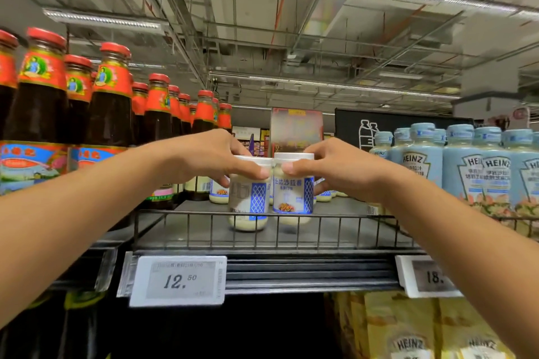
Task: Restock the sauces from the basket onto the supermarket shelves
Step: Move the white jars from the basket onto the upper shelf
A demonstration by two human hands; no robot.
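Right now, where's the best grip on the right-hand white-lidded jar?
Take the right jar at its neck just under the white lid, coming from the front and its right side. It is upright, the wire rail screens its base, and the left jar crowds its left. The right hand holds it there.

Two hands [210, 154], two white-lid jars [250, 198] up front, two price tags [178, 280]; maybe twelve red-cap bottles [110, 102] and eight blue bottles [423, 160].

You can pass over the wire rail [204, 214]; bare shelf [344, 227] lies open beside the jars [293, 195], between dark bottles [110, 116] and Heinz bottles [466, 166].
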